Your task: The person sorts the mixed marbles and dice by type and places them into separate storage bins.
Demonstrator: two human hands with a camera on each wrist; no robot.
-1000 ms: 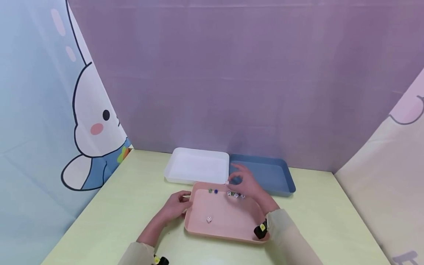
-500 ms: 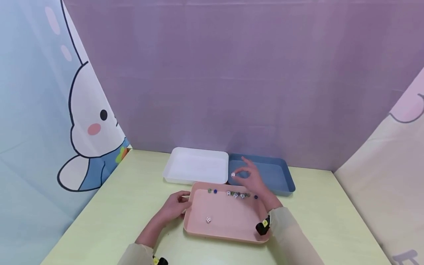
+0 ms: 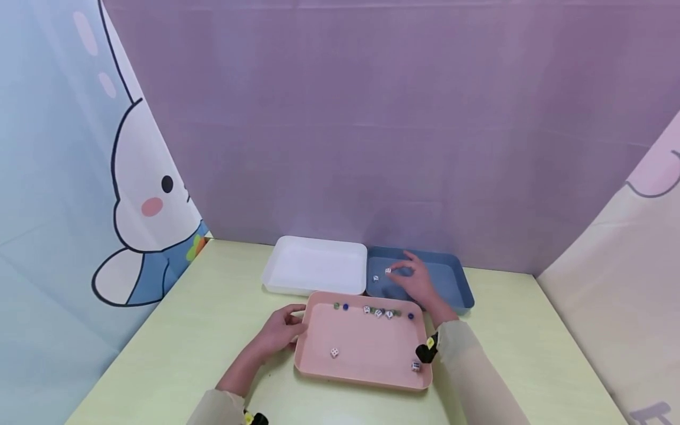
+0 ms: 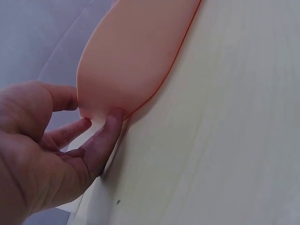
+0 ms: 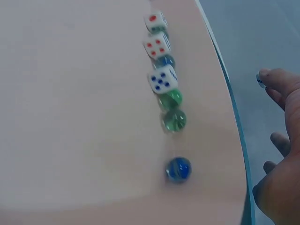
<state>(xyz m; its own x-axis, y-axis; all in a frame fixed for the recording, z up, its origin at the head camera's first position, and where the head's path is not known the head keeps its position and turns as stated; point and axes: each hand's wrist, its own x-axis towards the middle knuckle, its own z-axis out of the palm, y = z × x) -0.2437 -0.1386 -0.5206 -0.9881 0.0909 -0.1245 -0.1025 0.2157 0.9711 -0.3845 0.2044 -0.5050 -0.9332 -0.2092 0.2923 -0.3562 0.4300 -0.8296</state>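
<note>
My left hand (image 3: 280,329) holds the left side of the pink tray (image 3: 366,382). In the left wrist view its thumb (image 4: 110,131) presses the tray's wall while the fingertips meet the rim. Over the blue tray (image 3: 446,289), my right hand (image 3: 417,282) pinches a white die (image 3: 388,270) between thumb and forefinger, the other fingers spread. A second die (image 3: 375,278) lies in the blue tray, left of that hand. Along the pink tray's far side, dice (image 5: 163,79) and green and blue marbles (image 5: 178,169) sit in a row.
A white tray (image 3: 316,267) stands at the back left, against the blue tray. Inside the pink tray, one die (image 3: 334,352) lies near the front left and another (image 3: 415,366) near the front right corner. A purple cloth (image 3: 372,130) hangs behind the table.
My right hand has carried a die from above the pink tray's far rim, away and rightward over the blue tray. A die in the blue tray now shows. The left hand keeps its place.
</note>
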